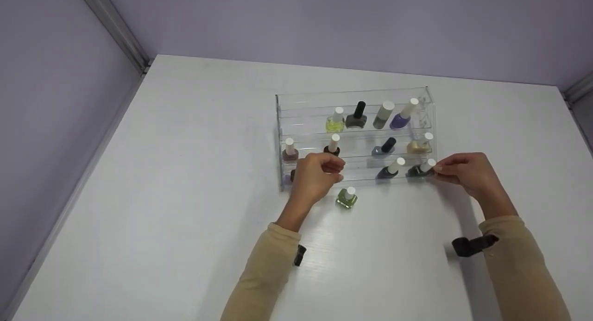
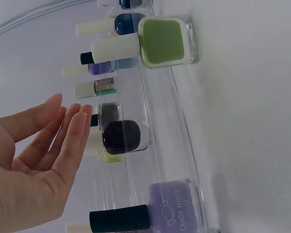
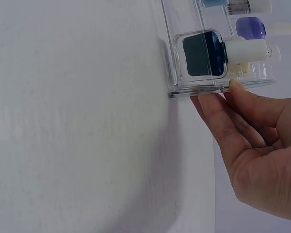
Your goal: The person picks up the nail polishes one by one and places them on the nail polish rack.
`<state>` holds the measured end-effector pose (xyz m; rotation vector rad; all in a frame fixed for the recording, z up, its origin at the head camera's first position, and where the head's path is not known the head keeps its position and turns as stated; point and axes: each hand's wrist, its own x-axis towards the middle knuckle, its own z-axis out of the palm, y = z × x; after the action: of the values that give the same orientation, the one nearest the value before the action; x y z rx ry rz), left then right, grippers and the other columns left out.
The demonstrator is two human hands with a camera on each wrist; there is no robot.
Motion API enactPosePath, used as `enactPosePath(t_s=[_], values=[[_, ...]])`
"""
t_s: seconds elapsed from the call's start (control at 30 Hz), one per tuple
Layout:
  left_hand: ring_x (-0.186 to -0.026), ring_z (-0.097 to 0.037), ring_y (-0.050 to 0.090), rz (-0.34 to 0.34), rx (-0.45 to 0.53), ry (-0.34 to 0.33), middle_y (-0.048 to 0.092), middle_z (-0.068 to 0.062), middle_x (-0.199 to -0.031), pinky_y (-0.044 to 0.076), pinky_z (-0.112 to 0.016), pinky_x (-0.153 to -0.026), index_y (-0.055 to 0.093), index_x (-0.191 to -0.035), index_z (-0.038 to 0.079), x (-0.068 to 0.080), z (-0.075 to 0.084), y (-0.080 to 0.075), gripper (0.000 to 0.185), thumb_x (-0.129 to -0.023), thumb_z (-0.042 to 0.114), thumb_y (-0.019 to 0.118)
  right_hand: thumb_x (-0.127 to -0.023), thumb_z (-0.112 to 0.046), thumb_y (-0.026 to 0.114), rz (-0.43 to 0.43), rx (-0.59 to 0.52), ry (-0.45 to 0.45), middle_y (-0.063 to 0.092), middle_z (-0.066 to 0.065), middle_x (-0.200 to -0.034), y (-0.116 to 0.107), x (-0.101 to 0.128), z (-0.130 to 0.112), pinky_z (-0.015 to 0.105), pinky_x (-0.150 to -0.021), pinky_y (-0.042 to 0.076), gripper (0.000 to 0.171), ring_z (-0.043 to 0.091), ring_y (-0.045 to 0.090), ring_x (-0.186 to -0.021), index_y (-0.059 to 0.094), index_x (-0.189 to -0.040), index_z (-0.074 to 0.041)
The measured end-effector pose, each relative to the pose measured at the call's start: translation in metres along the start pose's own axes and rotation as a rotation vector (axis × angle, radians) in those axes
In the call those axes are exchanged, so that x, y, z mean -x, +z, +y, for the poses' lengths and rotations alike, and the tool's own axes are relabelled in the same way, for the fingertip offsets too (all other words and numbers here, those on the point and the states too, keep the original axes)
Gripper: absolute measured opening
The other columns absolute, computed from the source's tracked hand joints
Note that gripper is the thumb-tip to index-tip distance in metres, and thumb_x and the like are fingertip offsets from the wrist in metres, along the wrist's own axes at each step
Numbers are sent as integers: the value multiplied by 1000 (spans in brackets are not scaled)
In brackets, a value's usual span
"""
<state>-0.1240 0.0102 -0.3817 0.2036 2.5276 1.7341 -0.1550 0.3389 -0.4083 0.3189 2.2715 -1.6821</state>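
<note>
A clear tiered rack (image 1: 301,97) on the white table holds nail polish bottles on its steps. My left hand (image 1: 316,175) hovers over its front left part, holding nothing, with a gap between thumb and fingers. In the left wrist view its fingertips are near a dark nail polish bottle (image 2: 122,137); a lilac bottle (image 2: 172,204) with a black cap stands nearby. My right hand (image 1: 468,173) pinches the rack's right side panel (image 3: 208,90), beside a dark teal bottle (image 3: 203,54). A green nail polish bottle (image 1: 346,198) stands on the table before the rack.
The upper step carries a yellow bottle (image 1: 335,123), a black-capped grey bottle (image 1: 356,121) and a purple bottle (image 1: 400,121), among others. A gold bottle (image 1: 417,147) stands at the right of a lower step. A lavender wall (image 1: 324,29) rises behind the table (image 1: 185,173).
</note>
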Motion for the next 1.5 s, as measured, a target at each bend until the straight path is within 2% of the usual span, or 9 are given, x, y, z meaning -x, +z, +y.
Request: enactPosePath(t_s=[0.27, 0.63, 0.93, 1.27, 1.5], values=[[-76, -18, 65, -55, -38, -20, 68, -8, -82, 50, -18, -66, 70, -86, -1, 4, -9, 7, 19, -70, -11, 70, -80, -1, 68, -1, -22, -4, 64, 1, -81, 0, 0, 0, 25, -72, 53, 8, 12, 65, -74, 69, -76, -8], [-77, -17, 65, -115, -49, -77, 69, -7, -83, 50, -19, -68, 70, -87, -1, 5, -17, 17, 23, -67, -12, 70, -82, 7, 62, -19, -68, -17, 66, -1, -75, 1, -1, 0, 25, -70, 54, 21, 11, 65, -71, 70, -73, -10], [-75, -15, 64, -118, -29, -113, 68, -8, -83, 50, -19, -67, 69, -87, -2, 6, -21, 23, 23, -66, -11, 72, -82, 5, 63, -1, -16, -17, 65, -4, -75, 0, 0, 1, 25, -70, 54, 18, 10, 65, -73, 70, -75, -10], [-73, -13, 63, -79, -28, -106, 68, -5, -80, 49, -18, -66, 70, -85, 1, 7, -23, 25, 24, -64, -9, 75, -82, 3, 63, 2, 6, -8, 64, -3, -77, 0, 0, 2, 25, -71, 54, 16, 10, 64, -73, 69, -76, -11], [-71, -9, 62, -81, -26, -78, 68, -2, -78, 49, -18, -66, 71, -84, 3, 8, -26, 26, 22, -64, -6, 75, -80, -2, 68, 10, 14, 0, 62, 0, -80, 0, -1, 2, 25, -72, 53, 10, 10, 64, -74, 68, -77, -11]])
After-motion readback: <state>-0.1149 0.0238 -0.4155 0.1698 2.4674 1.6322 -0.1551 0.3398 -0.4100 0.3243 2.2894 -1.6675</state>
